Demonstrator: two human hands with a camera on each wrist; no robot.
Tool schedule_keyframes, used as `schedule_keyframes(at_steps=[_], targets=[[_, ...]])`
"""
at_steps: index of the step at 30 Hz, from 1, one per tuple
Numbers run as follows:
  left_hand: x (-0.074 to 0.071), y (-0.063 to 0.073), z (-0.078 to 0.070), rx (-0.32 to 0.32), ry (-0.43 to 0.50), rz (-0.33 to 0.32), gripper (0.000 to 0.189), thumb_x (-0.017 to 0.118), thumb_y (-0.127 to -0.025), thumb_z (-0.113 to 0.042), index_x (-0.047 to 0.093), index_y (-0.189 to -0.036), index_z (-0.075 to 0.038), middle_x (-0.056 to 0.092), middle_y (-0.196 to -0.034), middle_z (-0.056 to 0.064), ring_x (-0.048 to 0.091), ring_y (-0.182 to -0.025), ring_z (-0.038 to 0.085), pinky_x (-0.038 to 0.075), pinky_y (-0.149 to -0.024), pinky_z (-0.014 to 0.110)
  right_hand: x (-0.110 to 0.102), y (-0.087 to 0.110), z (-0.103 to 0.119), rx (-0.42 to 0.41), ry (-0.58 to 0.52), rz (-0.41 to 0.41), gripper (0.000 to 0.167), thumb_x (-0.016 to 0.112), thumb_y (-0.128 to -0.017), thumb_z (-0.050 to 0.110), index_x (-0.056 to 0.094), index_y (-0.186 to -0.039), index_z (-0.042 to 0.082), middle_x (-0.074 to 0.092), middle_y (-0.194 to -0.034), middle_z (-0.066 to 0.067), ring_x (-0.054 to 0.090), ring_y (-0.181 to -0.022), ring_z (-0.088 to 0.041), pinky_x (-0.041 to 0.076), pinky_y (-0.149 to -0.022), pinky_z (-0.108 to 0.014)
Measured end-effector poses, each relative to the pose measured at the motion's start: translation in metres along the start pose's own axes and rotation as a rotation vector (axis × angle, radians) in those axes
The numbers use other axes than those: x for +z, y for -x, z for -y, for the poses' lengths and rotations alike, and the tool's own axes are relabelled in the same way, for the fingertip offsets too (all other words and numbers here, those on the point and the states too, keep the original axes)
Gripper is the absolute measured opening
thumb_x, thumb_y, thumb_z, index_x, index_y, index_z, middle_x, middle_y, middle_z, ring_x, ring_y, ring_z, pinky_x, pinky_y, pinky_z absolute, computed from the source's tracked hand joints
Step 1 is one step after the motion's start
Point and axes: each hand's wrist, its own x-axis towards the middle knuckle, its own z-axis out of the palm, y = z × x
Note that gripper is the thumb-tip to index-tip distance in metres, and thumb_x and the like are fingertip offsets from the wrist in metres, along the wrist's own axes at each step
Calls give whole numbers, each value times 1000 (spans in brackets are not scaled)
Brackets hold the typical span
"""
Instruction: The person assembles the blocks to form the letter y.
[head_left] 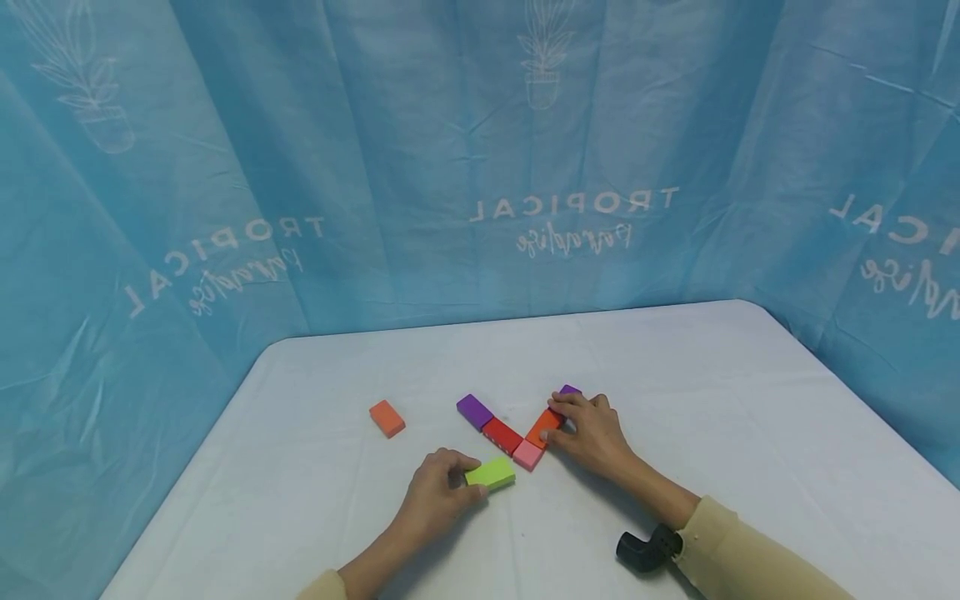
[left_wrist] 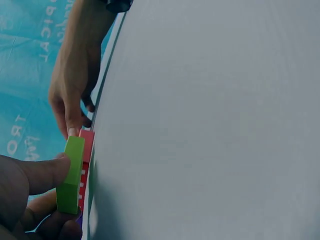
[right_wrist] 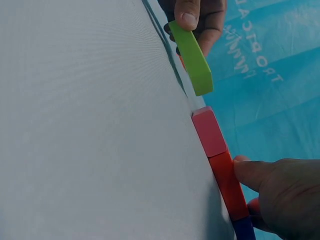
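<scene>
My left hand [head_left: 438, 492] pinches a lime-green block [head_left: 492, 473] by one end, thumb on one side and fingers on the other. The block is held just in front of a V of blocks on the table. The V's left arm has a purple block [head_left: 475, 412] and a red block [head_left: 502, 436]. At the corner lies a pink block [head_left: 528, 455]. An orange block [head_left: 543, 428] and another purple block [head_left: 571, 389] form the right arm. My right hand [head_left: 596, 437] holds the orange block with thumb and fingers, partly covering the far purple block.
A lone orange-red block [head_left: 387, 418] lies on the white table [head_left: 337, 375], left of the V. A black curved device [head_left: 648, 550] sits by the right wrist. Behind the table hangs a blue printed curtain [head_left: 420, 167].
</scene>
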Motion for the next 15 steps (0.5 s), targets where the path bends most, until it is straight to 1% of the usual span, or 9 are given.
schedule_keyframes(at_steps=[3,9,15], targets=[[4,0,-3,-15,5,4,35,78,-74,-21,67,-105,-11,56,-87,-1,46,-82,14,38,-67,22,0,0,0,-2,-1,-5,53,74,-78,34,63,-124,11,58,-132,-4,45,-98,-22,37,-77,-35],[8,1,-10,-55,-2,8,35,79,-72,-24,66,-102,-11,55,-84,-1,45,-80,14,35,-64,23,0,0,0,0,-3,-5,53,74,-78,34,63,-124,12,59,-132,-4,46,-98,-22,38,-78,-35],[10,1,-16,-76,-2,10,36,80,-71,-25,65,-101,-10,54,-84,0,45,-81,15,34,-63,23,0,0,0,10,-2,0,53,74,-78,35,63,-125,12,58,-132,-4,46,-99,-22,38,-78,-36]])
